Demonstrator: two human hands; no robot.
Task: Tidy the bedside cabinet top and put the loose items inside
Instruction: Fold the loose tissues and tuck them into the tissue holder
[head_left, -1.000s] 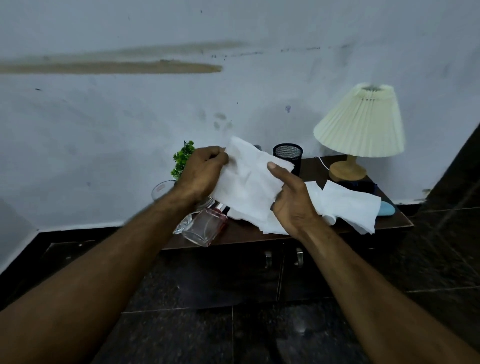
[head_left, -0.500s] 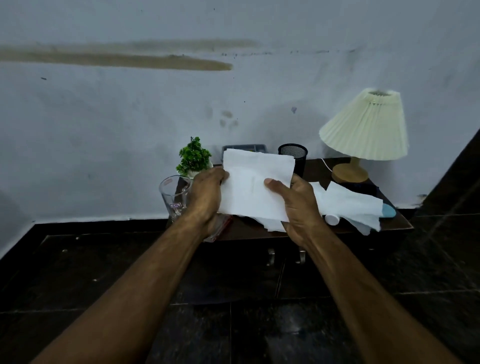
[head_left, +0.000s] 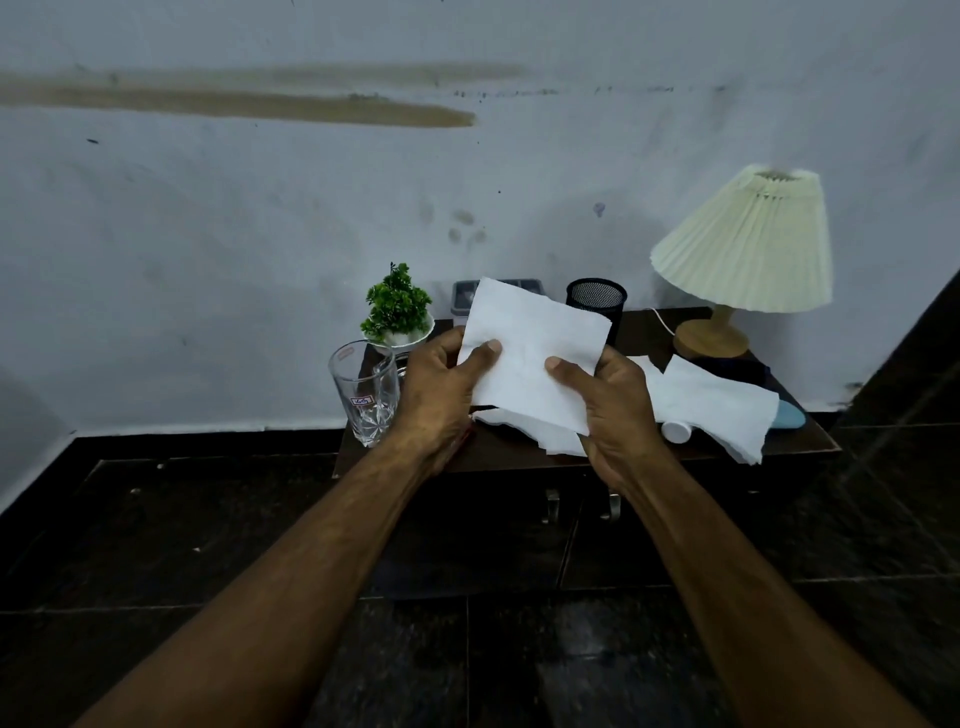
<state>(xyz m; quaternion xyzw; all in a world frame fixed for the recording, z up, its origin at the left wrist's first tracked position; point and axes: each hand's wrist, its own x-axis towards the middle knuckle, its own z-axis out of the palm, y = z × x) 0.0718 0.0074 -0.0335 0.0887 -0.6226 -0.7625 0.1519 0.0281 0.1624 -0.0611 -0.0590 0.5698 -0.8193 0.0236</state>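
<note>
A folded white tissue (head_left: 530, 343) is held up above the dark wooden bedside cabinet (head_left: 519, 454). My left hand (head_left: 441, 389) pinches its left edge with the thumb on top. My right hand (head_left: 613, 400) pinches its right lower edge the same way. More loose white tissues (head_left: 711, 405) lie spread on the cabinet top to the right. A small white bottle (head_left: 676, 430) lies on its side under them, next to a light blue object (head_left: 789, 415). The cabinet's two door handles (head_left: 551, 504) show below the top.
A clear drinking glass (head_left: 366, 395) stands at the cabinet's left front corner. Behind it are a small green plant in a white pot (head_left: 397, 312), a grey box (head_left: 462, 296), a black mesh cup (head_left: 596, 304) and a cream pleated lamp (head_left: 743, 249). Dark tiled floor lies below.
Both hands have folded the tissue smaller and squarer and shifted their hold to its lower edges. The glass bottle seen under my left hand a second ago is now out of sight.
</note>
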